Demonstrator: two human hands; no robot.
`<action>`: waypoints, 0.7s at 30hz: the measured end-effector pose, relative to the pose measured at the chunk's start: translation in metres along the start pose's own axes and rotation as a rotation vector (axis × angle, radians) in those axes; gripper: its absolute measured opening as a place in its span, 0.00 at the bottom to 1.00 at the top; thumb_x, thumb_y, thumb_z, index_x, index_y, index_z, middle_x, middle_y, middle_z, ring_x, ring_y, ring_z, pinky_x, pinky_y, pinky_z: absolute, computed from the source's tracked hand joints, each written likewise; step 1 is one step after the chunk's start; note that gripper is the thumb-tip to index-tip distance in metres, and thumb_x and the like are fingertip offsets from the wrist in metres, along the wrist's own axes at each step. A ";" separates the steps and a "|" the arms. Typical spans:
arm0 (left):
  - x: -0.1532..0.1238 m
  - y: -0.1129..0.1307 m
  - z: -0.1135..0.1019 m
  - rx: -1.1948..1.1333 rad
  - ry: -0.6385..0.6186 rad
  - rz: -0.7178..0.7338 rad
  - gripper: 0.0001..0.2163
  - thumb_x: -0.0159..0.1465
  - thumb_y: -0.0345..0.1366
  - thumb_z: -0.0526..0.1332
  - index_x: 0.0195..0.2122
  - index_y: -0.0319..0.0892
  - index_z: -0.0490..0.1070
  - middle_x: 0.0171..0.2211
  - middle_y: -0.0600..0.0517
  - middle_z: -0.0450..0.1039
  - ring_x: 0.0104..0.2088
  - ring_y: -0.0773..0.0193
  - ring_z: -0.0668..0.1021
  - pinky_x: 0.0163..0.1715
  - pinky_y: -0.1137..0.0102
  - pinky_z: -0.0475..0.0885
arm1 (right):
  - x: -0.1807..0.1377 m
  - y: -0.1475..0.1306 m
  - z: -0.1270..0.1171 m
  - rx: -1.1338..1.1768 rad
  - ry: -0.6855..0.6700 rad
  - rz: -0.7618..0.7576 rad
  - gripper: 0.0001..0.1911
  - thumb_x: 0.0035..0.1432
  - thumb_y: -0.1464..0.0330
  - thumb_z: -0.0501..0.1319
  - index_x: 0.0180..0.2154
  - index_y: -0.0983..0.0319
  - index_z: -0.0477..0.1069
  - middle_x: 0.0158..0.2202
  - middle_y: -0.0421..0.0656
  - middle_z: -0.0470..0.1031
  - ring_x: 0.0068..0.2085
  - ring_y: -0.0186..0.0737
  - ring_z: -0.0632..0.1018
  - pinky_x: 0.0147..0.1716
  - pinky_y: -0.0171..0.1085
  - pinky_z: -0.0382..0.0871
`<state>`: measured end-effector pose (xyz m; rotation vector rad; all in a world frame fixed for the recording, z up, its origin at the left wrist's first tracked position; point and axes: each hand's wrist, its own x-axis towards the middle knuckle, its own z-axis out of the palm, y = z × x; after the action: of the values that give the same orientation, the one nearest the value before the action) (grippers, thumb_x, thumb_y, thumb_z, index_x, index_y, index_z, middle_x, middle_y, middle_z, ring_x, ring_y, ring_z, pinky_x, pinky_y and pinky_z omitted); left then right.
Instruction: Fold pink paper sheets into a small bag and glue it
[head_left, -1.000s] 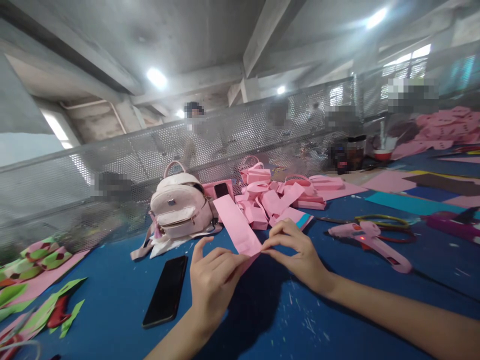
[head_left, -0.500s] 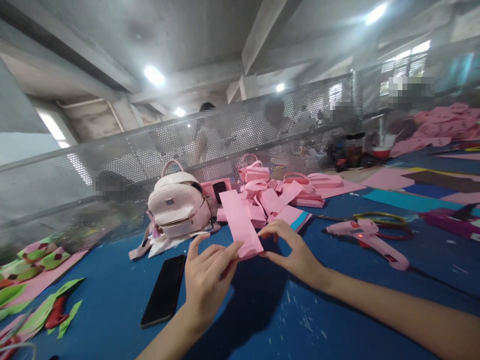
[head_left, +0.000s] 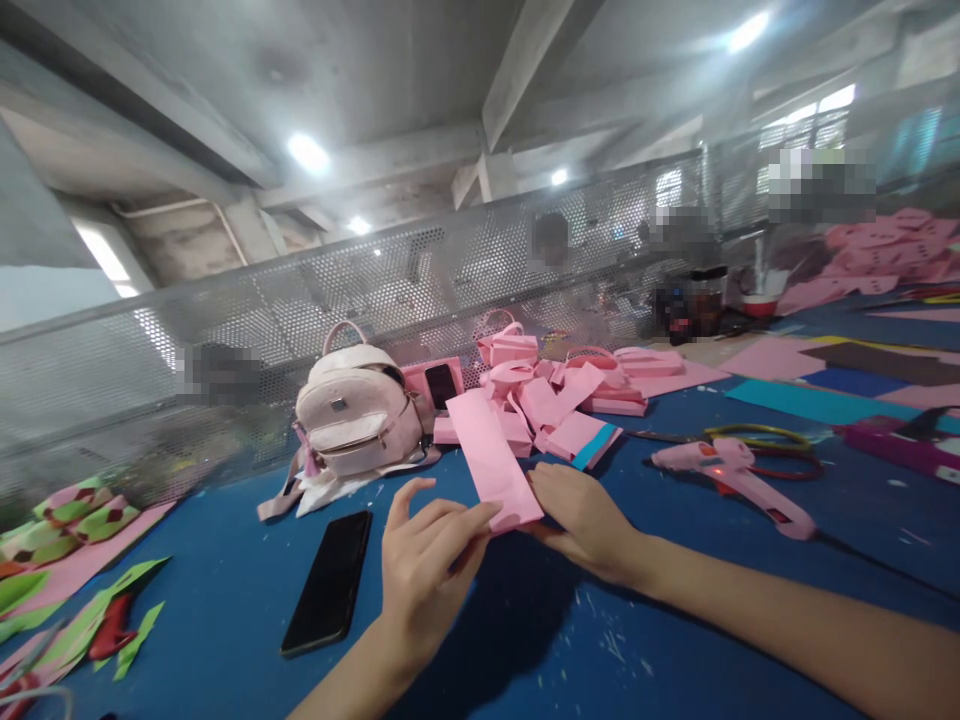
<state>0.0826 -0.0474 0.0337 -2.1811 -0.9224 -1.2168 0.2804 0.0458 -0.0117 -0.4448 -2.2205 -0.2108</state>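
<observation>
Both of my hands hold a long folded pink paper strip just above the blue table. My left hand pinches its near end from the left, fingers closed on the paper. My right hand grips the same end from the right, fingers under and behind the strip. The strip's far end points away toward a heap of pink paper pieces. A black phone lies flat just left of my left hand.
A pale pink backpack stands behind the phone. A pink glue gun and scissors lie at right. Green and pink paper shapes sit at far left. A perforated metal screen borders the table; blurred people sit behind it.
The pink strip has shifted slightly right and toward me. My right hand's fingers have dropped from on top of the strip's end to beneath and behind it. My left hand keeps its pinch.
</observation>
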 end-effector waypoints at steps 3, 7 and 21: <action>0.000 0.000 0.001 0.002 -0.001 0.003 0.12 0.61 0.21 0.62 0.43 0.42 0.73 0.27 0.57 0.78 0.26 0.69 0.79 0.52 0.59 0.62 | 0.001 0.000 -0.003 -0.092 -0.009 -0.063 0.25 0.70 0.57 0.43 0.32 0.64 0.70 0.30 0.48 0.72 0.32 0.44 0.67 0.31 0.41 0.59; 0.000 0.000 0.001 0.009 -0.002 0.005 0.11 0.61 0.21 0.62 0.42 0.42 0.73 0.26 0.57 0.78 0.26 0.69 0.79 0.52 0.60 0.61 | 0.001 0.000 -0.006 -0.183 -0.019 -0.127 0.21 0.70 0.64 0.46 0.29 0.64 0.71 0.27 0.46 0.71 0.31 0.43 0.66 0.31 0.41 0.56; 0.001 0.002 0.001 0.014 0.011 0.041 0.10 0.62 0.21 0.62 0.41 0.41 0.74 0.26 0.57 0.78 0.26 0.69 0.78 0.51 0.59 0.62 | 0.002 0.000 -0.013 -0.184 0.028 -0.152 0.29 0.70 0.54 0.43 0.26 0.63 0.69 0.25 0.44 0.70 0.29 0.41 0.64 0.30 0.40 0.52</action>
<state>0.0846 -0.0477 0.0343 -2.1694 -0.8748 -1.1988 0.2881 0.0421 -0.0016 -0.3690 -2.2181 -0.5018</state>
